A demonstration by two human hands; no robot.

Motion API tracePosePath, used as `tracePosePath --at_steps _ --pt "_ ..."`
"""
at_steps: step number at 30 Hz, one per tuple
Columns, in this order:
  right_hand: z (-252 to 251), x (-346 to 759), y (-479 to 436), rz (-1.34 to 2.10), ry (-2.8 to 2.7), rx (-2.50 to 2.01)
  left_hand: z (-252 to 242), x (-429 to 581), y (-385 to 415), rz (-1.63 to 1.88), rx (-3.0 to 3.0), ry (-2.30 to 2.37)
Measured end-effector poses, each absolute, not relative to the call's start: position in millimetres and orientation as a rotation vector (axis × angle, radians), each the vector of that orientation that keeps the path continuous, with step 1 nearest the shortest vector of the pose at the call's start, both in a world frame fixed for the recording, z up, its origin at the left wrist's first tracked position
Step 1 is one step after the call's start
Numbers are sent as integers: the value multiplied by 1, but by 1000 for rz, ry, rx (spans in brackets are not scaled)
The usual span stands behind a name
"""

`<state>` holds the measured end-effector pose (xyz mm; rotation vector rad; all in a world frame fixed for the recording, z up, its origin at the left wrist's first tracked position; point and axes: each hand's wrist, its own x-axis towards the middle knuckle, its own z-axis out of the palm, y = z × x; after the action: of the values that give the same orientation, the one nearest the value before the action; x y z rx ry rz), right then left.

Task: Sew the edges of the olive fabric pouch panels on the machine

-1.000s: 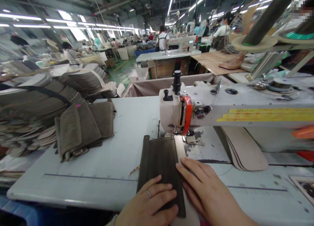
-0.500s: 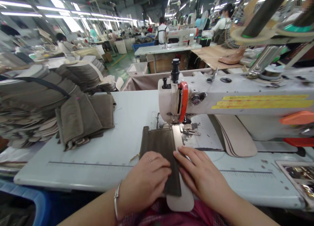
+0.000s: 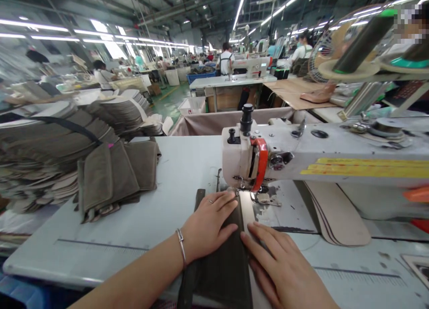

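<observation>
A dark olive fabric piece (image 3: 221, 266) lies on the sewing table in front of the machine head (image 3: 246, 159), over a pale strip (image 3: 247, 210) that runs under the presser foot (image 3: 264, 197). My left hand (image 3: 209, 224) lies flat on the upper part of the dark piece, fingers stretched toward the needle. My right hand (image 3: 281, 266) rests flat beside it on the right edge of the piece, fingers together and extended.
A heap of olive fabric pieces (image 3: 115, 177) sits at the left, with taller stacks (image 3: 43, 148) behind. A beige shoe-shaped piece (image 3: 331, 210) lies under the machine arm. Thread cones (image 3: 362, 36) stand at the top right. Other workers sit at machines far behind.
My left hand has slid forward along the dark piece toward the needle. The right hand has stayed at the piece's right edge. The camera view has shifted.
</observation>
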<state>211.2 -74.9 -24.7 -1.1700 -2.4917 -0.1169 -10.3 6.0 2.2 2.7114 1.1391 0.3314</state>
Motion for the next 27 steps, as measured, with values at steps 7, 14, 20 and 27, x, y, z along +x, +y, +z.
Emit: tracePosePath --at_steps 7,14,20,27 --pt "-22 208 -70 -142 -2469 -1197 1 -8 11 338 2727 1146" --pt "-17 206 -67 -115 -2367 -1185 0 -6 10 341 2734 1160" --pt "-22 206 -65 -113 -2346 -1191 7 -14 -13 329 2750 1081" --pt "-25 210 -66 -129 -2338 -1111 -33 -31 -66 615 2903 582"
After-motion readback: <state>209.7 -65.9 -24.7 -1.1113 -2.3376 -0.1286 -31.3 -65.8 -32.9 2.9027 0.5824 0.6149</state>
